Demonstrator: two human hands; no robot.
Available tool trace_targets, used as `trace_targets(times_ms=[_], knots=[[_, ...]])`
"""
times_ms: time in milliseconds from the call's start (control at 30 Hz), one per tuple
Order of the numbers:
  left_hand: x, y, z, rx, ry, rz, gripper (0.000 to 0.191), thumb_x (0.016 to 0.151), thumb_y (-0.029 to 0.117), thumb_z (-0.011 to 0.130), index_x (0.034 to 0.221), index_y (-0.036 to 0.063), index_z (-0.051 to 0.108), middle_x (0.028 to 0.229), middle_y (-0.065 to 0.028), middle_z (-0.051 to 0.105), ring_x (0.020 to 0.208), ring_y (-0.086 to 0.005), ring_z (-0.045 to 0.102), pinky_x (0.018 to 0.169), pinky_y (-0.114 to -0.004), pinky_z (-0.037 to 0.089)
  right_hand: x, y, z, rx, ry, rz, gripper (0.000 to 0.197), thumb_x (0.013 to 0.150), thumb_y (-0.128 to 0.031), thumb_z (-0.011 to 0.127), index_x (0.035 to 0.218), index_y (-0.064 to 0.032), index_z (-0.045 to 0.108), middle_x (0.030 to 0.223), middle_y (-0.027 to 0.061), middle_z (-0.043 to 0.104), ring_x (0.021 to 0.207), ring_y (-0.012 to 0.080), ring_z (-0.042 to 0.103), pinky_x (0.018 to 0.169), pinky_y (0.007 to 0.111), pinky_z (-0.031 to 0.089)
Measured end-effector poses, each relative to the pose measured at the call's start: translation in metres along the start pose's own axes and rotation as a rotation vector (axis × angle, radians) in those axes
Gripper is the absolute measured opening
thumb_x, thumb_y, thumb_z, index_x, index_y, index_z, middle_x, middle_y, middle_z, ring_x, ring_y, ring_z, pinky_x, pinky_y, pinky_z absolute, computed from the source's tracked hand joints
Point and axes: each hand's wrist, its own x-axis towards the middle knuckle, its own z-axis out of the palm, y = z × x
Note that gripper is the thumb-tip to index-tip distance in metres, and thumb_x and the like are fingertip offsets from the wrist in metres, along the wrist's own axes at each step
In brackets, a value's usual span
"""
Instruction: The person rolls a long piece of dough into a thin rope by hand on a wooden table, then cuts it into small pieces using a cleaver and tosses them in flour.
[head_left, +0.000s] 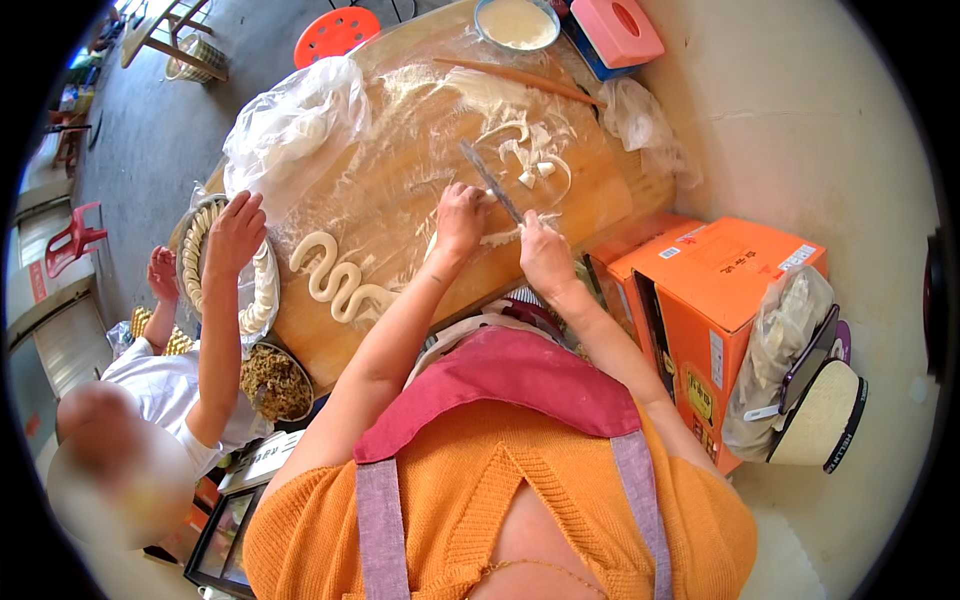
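Note:
My right hand (545, 251) is closed around the handle of a knife (491, 180), whose long blade points up and left over the floured wooden board (615, 180). Close to the blade, my left hand (461, 220) has its fingers curled on the end of a dough rope; most of the rope is hidden by that hand and forearm. Two small cut dough pieces (536, 175) lie beyond the knife, among thin dough scraps (517, 135). A thick dough rope (334, 281) lies in wavy folds on the board's left part.
A thin rolling pin (521, 79) and a bowl of flour (517, 22) are at the far side. Plastic sheeting (292, 120) covers the far left corner. At left, another person's hands are by a tray of shaped dough (259, 300), near a bowl of filling (279, 382). Orange cartons (720, 277) stand right.

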Motion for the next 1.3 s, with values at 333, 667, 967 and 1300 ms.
trace_targets(times_ms=[333,667,967,1300], knots=[[-0.003,0.003,-0.004,0.095,-0.047,-0.029,0.020,0.080,0.011,0.077,0.097,0.0020,0.072,0.101,-0.0161,0.068,0.101,-0.0380,0.063,0.090,-0.047,0.051,0.018,0.026,0.050,-0.043,0.037,-0.099,0.013,0.104,-0.012,0.045,0.110,-0.0022,0.052,0.091,0.0266,0.068,0.084,0.0485,0.068,0.074,0.056,0.054],[0.008,0.006,0.024,-0.067,0.035,0.075,0.022,0.078,0.009,0.078,0.093,0.0024,0.063,0.095,-0.0153,0.063,0.095,-0.0373,0.062,0.083,-0.047,0.052,0.014,0.006,-0.012,-0.065,0.009,-0.030,0.016,0.105,-0.018,0.049,0.106,-0.0022,0.052,0.087,0.0275,0.069,0.085,0.0493,0.067,0.075,0.058,0.052],[-0.004,0.005,0.017,-0.045,-0.009,0.057,0.028,0.078,0.003,0.075,0.104,0.0025,0.066,0.102,-0.0167,0.064,0.103,-0.0389,0.061,0.091,-0.047,0.051,0.022,0.036,0.030,-0.144,0.000,-0.072,0.015,0.105,-0.017,0.049,0.107,-0.0018,0.051,0.088,0.0269,0.070,0.083,0.0480,0.069,0.074,0.056,0.054],[-0.006,0.002,0.000,-0.030,-0.008,-0.111,0.020,0.082,0.015,0.078,0.098,0.0023,0.075,0.100,-0.0154,0.070,0.098,-0.0352,0.067,0.085,-0.045,0.055,0.006,0.008,0.003,-0.118,-0.042,-0.100,0.012,0.103,-0.013,0.046,0.108,-0.0031,0.051,0.088,0.0260,0.069,0.084,0.0479,0.069,0.075,0.056,0.054]])
